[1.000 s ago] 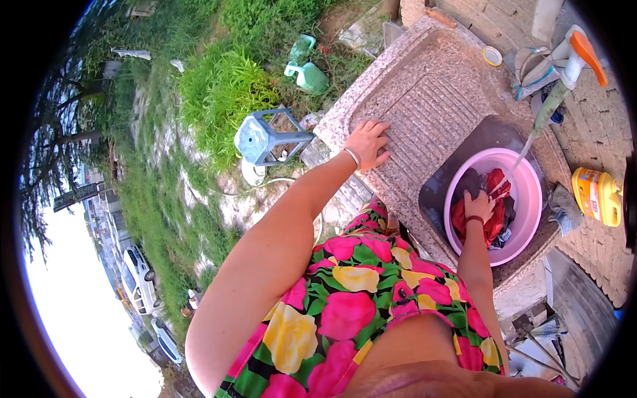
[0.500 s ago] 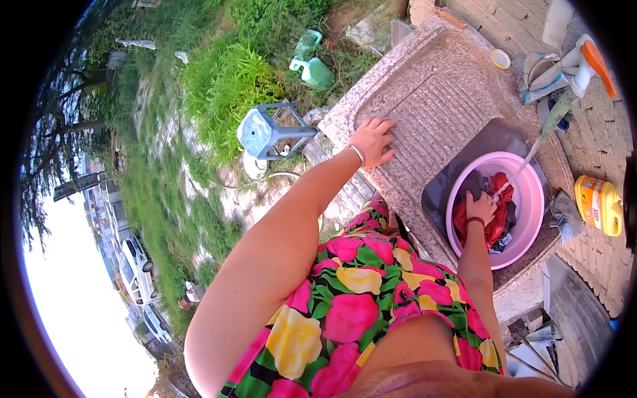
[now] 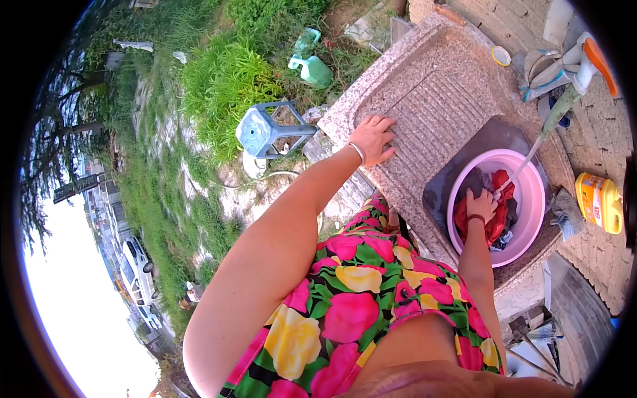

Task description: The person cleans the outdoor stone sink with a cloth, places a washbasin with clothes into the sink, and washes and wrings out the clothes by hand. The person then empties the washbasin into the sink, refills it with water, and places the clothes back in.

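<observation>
My left hand, with a white bracelet on its wrist, rests palm down on the near edge of the speckled stone washboard sink. Its fingers are spread and hold nothing. In the sink's basin stands a pink plastic tub with wet laundry in it. My right hand, a dark red beaded bracelet at the wrist, is down in the tub, its fingers curled into a red garment; the fingertips are partly hidden. Dark cloth lies beside it. Water runs from a hose into the tub.
A yellow detergent jug and a grey rag are on the right by the sink. A round lid lies on the far rim. A blue plastic stool and a green watering can stand to the left.
Both hands stay in nearly the same places. The view has shifted very slightly.
</observation>
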Demonstrator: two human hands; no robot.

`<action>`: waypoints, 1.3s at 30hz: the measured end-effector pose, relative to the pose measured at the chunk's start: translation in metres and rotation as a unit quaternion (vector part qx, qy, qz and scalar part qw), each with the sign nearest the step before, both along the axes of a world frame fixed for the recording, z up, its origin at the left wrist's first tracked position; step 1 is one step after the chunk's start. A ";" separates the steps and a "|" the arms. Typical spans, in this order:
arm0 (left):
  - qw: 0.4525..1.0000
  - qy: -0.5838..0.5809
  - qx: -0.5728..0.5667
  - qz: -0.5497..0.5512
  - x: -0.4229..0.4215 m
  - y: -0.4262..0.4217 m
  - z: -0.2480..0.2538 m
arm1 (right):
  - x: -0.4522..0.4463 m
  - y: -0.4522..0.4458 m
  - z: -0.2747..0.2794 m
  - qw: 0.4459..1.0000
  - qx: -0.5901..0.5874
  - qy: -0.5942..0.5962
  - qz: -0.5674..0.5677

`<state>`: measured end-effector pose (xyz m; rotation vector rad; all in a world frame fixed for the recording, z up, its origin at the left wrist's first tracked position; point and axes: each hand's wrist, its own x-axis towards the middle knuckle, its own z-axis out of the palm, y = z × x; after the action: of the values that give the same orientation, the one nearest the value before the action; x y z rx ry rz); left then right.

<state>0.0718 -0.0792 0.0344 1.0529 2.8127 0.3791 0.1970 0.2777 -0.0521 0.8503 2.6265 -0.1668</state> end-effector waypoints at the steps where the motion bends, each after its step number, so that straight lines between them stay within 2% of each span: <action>1: 1.000 0.000 0.001 0.001 0.000 0.000 0.000 | 0.001 0.000 -0.002 1.000 0.003 0.002 0.002; 39: 1.000 -0.011 0.014 0.007 -0.001 -0.002 -0.001 | 0.002 -0.009 -0.002 0.999 0.033 0.016 0.003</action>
<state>0.0708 -0.0816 0.0331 1.0284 2.8054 0.4312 0.1992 0.2690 -0.0538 0.8693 2.6772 -0.0936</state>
